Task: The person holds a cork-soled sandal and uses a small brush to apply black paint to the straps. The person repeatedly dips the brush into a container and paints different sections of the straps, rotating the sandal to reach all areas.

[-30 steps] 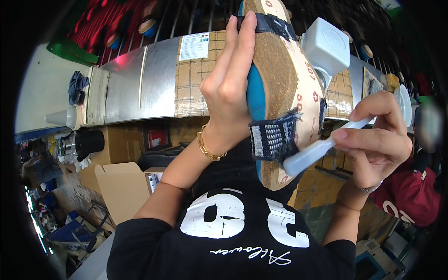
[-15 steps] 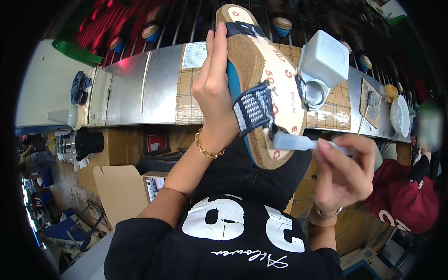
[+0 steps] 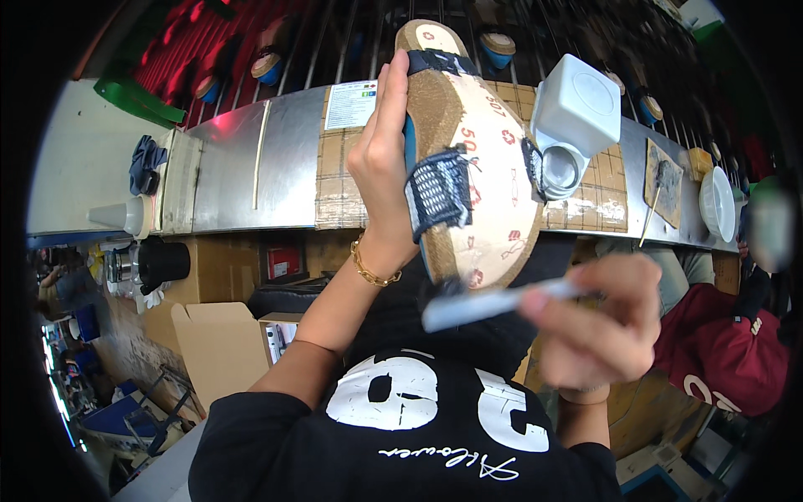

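Sole side up, an unfinished sandal [image 3: 502,226] on a blue last [image 3: 410,146] stands tilted before me. Its brown rim surrounds a pale printed base, with dark woven straps [image 3: 439,191] folded over the edges. My left hand [image 3: 383,146] supports it along the left side, fingers stretched upward and the thumb hidden. Between the fingertips of my right hand [image 3: 606,322] is a brush [image 3: 477,309] with a pale, translucent handle. Its dark bristles lie at the sandal's near end; blur hides whether they touch.
A white plastic container [image 3: 577,109] with a round opening sits right of the sandal on cardboard [image 3: 602,188]. Farther right are a stained board [image 3: 663,184] and white bowl [image 3: 717,207]. Behind, shoes on lasts [image 3: 498,50] rest on a roller rack. Another person's maroon clothing [image 3: 719,343] shows at right.
The brush has moved left and toward me, from the strap beside the near end to the end's edge. The sandal has turned slightly, its near end shifting left and its far end lowering.
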Action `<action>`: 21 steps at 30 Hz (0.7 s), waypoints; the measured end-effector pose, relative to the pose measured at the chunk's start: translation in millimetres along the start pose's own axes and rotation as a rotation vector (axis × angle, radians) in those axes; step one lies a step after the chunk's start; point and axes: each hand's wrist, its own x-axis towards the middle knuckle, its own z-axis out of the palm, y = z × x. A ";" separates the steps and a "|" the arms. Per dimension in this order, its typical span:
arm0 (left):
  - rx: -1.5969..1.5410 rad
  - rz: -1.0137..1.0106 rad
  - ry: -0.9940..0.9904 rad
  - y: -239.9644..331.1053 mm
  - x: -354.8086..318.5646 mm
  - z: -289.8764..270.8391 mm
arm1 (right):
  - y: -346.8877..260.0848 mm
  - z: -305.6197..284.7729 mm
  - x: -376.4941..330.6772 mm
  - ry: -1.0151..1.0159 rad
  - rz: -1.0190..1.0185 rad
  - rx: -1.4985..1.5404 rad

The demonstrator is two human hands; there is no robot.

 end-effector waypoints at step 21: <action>-0.510 -0.273 -0.213 -20.2 -14.8 6.9 | 24.8 -2.8 -5.6 -0.092 0.039 0.274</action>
